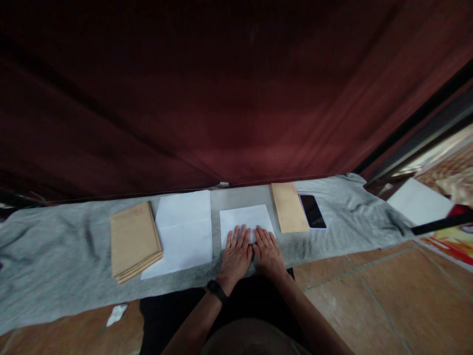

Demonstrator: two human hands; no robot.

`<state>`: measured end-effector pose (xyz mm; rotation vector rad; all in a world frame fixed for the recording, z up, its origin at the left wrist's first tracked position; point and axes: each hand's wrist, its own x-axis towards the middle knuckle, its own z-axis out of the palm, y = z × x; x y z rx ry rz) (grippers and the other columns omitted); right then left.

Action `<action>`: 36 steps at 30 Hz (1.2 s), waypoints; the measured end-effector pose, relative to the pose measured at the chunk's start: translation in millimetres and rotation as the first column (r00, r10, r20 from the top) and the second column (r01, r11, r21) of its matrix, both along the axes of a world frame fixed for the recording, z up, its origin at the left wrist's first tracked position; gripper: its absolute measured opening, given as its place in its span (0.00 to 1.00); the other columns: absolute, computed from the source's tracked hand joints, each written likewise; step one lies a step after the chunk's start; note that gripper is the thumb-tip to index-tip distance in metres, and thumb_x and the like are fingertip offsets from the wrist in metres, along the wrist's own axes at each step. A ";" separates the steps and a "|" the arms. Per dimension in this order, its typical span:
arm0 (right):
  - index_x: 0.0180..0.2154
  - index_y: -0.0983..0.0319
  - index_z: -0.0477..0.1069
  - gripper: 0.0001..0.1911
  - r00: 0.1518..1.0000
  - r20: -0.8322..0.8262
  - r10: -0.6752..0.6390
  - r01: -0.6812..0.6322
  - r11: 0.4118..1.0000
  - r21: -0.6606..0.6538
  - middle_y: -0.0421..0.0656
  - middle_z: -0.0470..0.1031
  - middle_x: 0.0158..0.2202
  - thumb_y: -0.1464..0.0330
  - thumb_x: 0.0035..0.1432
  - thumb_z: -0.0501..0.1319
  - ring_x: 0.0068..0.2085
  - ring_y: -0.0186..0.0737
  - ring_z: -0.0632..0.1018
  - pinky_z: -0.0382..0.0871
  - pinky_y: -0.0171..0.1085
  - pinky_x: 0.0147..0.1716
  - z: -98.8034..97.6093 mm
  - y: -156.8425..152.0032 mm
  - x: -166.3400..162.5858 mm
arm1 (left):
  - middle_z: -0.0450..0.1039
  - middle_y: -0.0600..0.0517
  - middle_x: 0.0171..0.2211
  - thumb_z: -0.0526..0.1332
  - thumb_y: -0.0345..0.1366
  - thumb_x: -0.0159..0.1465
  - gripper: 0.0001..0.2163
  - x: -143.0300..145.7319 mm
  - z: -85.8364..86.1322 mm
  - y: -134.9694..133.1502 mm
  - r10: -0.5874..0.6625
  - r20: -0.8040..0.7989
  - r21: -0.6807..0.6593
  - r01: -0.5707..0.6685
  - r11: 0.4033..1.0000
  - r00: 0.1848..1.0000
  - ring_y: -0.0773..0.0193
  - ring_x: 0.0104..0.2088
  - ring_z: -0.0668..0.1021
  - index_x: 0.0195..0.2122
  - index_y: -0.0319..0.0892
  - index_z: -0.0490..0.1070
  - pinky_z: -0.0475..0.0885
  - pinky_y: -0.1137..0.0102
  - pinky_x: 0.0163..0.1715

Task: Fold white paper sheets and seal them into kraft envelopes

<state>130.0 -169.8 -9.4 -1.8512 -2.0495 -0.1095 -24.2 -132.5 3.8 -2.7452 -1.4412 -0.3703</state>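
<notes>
Both of my hands lie side by side on a small white sheet of paper (244, 217), which may be folded. My left hand (236, 251) is flat with fingers stretched out, a dark band on its wrist. Flat on the paper's right part rests my right hand (269, 252), fingers extended. The palms cover the paper's near edge. To the left lies larger white paper (188, 231), partly under a stack of brown envelopes (135, 239). On the right is a single brown envelope (290, 207).
A dark phone (312, 212) lies beside the single envelope. Grey cloth (74, 246) covers the long, narrow surface. A dark red panel (236, 108) rises behind it. Tiled floor (369, 296) shows in front, with a white scrap (117, 314) at left.
</notes>
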 end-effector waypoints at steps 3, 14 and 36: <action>0.70 0.65 0.54 0.28 0.999 0.034 -0.032 0.030 0.999 0.045 0.51 0.60 0.69 0.63 0.73 0.48 0.68 0.48 0.64 0.54 0.47 0.68 -3.2 -13.4 3.0 | 0.52 0.46 0.72 0.50 0.33 0.70 0.26 0.3 0.5 -1.1 -0.001 0.000 0.005 0.001 1.000 1.000 0.51 0.72 0.53 0.70 0.40 0.55 0.51 0.49 0.70; 0.70 0.71 0.50 0.32 0.987 0.061 -0.148 0.146 0.988 0.045 0.60 0.59 0.68 0.59 0.73 0.47 0.68 0.54 0.63 0.57 0.51 0.65 -5.9 -31.8 21.3 | 0.51 0.48 0.72 0.50 0.36 0.71 0.26 0.2 3.2 -2.6 0.012 0.044 -0.036 -0.010 0.999 0.999 0.52 0.72 0.52 0.70 0.42 0.53 0.49 0.49 0.71; 0.72 0.69 0.43 0.34 0.995 0.030 -0.094 0.092 0.994 0.066 0.58 0.56 0.70 0.60 0.73 0.47 0.68 0.53 0.63 0.57 0.51 0.67 -7.2 -19.4 13.4 | 0.52 0.47 0.72 0.50 0.37 0.71 0.25 0.7 4.4 -3.2 0.012 0.047 -0.038 -0.010 0.999 0.999 0.52 0.72 0.53 0.69 0.42 0.55 0.49 0.49 0.70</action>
